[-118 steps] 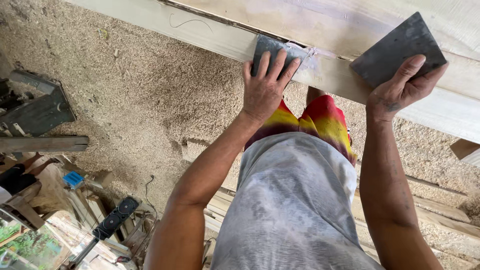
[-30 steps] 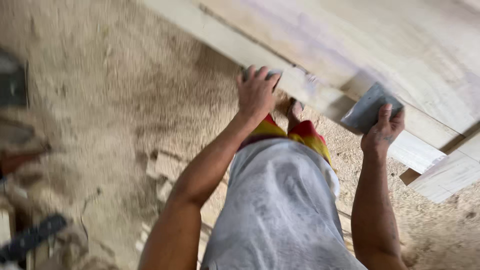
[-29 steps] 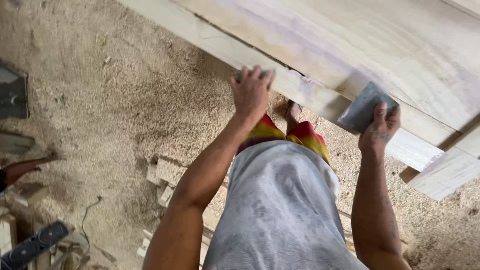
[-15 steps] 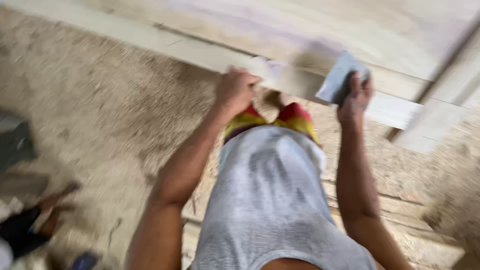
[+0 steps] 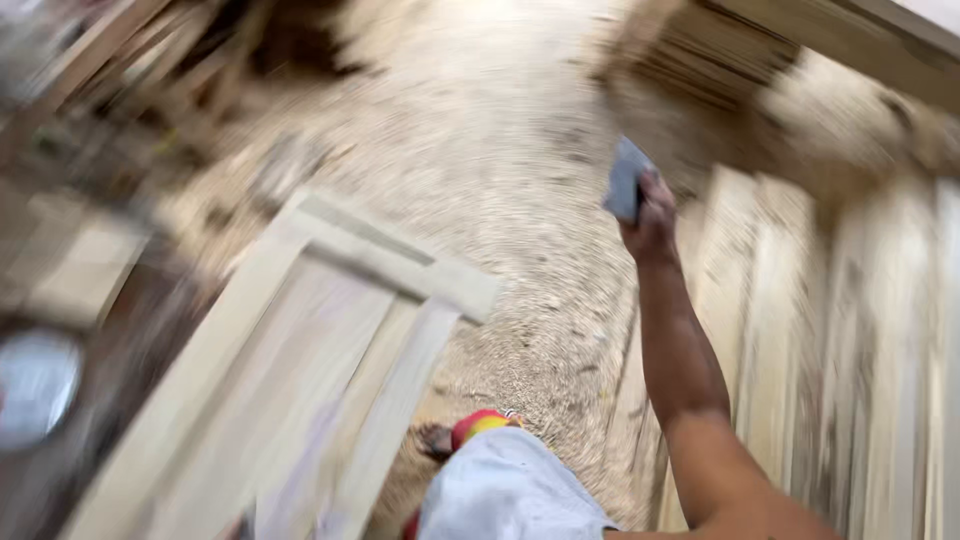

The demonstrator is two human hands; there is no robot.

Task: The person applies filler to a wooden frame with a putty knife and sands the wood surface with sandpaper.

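right hand point(image 5: 655, 215) clamps grey sanding block point(image 5: 626, 180) above wooden frame point(image 5: 300, 370) | left hand unseen | risk: block slips, falls on sawdust floor point(image 5: 520, 200)

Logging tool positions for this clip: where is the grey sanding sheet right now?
In the head view, the grey sanding sheet is upper right of centre, held up in the right hand over the sawdust floor, left of the stacked planks.
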